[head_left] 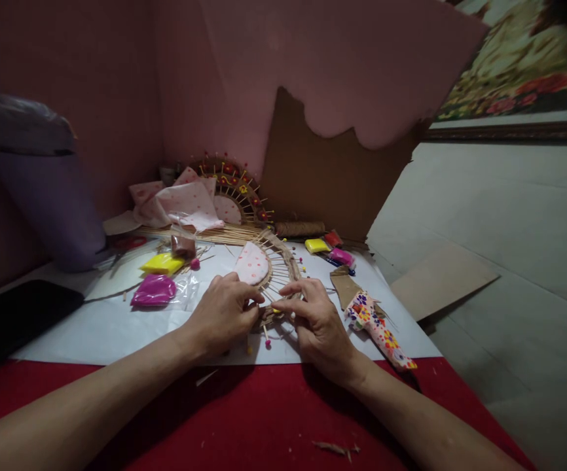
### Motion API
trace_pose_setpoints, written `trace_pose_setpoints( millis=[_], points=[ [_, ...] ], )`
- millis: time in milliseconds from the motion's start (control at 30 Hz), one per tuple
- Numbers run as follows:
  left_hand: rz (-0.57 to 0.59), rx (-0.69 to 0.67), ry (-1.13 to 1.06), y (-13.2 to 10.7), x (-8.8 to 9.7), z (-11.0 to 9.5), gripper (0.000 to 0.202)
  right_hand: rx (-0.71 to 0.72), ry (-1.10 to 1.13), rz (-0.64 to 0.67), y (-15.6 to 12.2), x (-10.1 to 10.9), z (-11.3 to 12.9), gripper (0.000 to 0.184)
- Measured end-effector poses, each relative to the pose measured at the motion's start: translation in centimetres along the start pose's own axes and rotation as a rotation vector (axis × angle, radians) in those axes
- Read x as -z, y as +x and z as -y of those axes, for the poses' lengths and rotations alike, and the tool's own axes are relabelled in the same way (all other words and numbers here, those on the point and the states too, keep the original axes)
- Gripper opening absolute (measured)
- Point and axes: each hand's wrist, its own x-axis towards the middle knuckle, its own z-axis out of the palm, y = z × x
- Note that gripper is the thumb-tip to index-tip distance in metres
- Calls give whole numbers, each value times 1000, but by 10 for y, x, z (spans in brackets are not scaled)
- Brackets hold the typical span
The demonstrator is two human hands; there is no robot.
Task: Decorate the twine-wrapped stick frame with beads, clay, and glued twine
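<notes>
A half-round stick fan [291,258] with a brown twine-like band and ball-tipped sticks lies on the white sheet. At its middle is a half-disc of white cloth with pink dots [253,263]. My left hand [227,307] has its fingers closed on the band's near end. Opposite it, my right hand [317,320] brings thumb and forefinger together over the same band, beside a small yellow bit [277,311]. Whatever lies between those right fingertips is too small to make out. A magenta ball tip [268,344] pokes out below the hands.
Left are magenta [154,290], yellow [162,263] and brown [183,246] clay packs, plus red-handled scissors [129,243]. Behind stand a similar decorated fan [239,180] and cardboard [335,176]. Rightward lie more clay packs [317,245] and a flower-patterned glue gun-like object [379,330].
</notes>
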Motion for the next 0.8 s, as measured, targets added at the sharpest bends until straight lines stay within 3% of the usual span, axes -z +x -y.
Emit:
trace_pose_setpoints(
  millis=[200,367,533,800],
  points=[
    [-7,2,-5,1,-1,2,26,50,-34,88,-1,-3,1,37],
    [-18,-10,-18,2,-1,1,27,-8,14,-52,0,1,-1,46],
    [-36,0,-35,2,-2,3,29,-112,44,-180,1,3,-7,38],
    [-141,40,-100,0,2,1,31,-153,41,-227,3,3,-8,33]
  ],
)
